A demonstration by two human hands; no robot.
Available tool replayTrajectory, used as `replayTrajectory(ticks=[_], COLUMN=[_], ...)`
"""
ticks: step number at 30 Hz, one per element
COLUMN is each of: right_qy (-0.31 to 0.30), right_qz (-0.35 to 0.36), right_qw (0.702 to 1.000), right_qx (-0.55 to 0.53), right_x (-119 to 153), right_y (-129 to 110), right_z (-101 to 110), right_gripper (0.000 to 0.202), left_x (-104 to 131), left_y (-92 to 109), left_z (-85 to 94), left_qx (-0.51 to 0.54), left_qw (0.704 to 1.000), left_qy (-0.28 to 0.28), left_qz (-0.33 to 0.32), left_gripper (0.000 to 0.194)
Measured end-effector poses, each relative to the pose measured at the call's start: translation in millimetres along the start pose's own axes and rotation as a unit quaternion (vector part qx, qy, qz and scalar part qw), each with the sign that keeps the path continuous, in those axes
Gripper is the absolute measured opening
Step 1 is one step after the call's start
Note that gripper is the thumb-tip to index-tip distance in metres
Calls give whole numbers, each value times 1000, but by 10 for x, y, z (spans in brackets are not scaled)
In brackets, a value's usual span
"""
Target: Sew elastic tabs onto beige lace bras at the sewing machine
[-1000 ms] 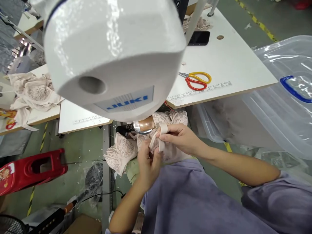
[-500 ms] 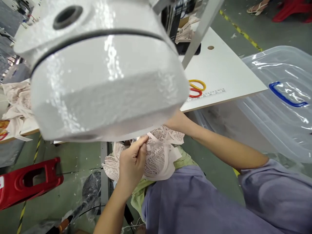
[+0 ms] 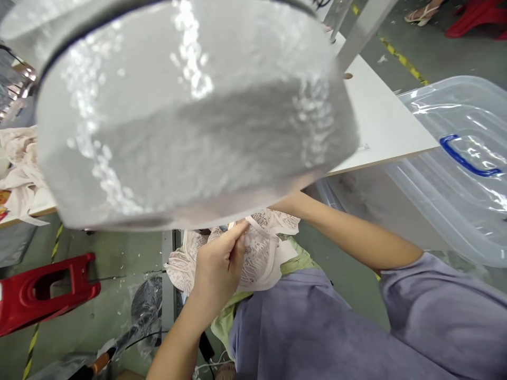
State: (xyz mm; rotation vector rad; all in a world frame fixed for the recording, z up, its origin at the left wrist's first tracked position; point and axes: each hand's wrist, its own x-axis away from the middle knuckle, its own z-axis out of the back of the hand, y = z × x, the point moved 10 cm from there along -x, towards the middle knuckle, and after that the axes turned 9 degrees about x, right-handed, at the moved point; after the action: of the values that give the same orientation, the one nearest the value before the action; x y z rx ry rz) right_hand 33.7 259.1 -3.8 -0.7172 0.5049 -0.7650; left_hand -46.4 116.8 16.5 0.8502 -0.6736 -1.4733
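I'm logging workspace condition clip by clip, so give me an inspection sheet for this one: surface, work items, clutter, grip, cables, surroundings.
Surface: white tabletop at right, partly hidden by the white machine head.
Work items: pale lace garment, over green cloth at the lap.
Clutter: pale garments heaped at left; small scraps on the floor.
Grip: left hand pinches the lace garment; right hand mostly hidden behind the machine head, hold unseen.
Cables: black cable low at left; white cable beside the lap.
Surroundings: red stool, blue-handled clear tub, yellow-black tape, someone's sandalled foot.
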Motion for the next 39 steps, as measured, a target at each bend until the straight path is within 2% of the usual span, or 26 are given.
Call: replayTrajectory(ticks=[7,16,24,29,34,39], right_qy=[3,20,17,24,39,45], right_qz=[13,64,59,59,59,76], right_qw=[1000,994,995,994,994,992], right_qx=[-26,-82,-85,-85,-84,-90], right_x=[-18,-87,-81,-85,-88,-75], right_y=[-36,-53,-36,-3,0,-31], right_z=[33,56,41,33,71,96], right_gripper=[8,10,10,17,22,7], left_x=[-105,-171,-178,-169,-123,-57], left_y=[-119,-41,-40,-37,-49,-42], left_z=[57,95,103,107,71,111], left_qx=[35,24,21,14,-14,-64], left_qw=[997,996,996,996,997,996], left_qy=[7,12,29,39,26,44], left_qz=[75,80,79,78,72,51], left_gripper=[29,26,26,26,29,30])
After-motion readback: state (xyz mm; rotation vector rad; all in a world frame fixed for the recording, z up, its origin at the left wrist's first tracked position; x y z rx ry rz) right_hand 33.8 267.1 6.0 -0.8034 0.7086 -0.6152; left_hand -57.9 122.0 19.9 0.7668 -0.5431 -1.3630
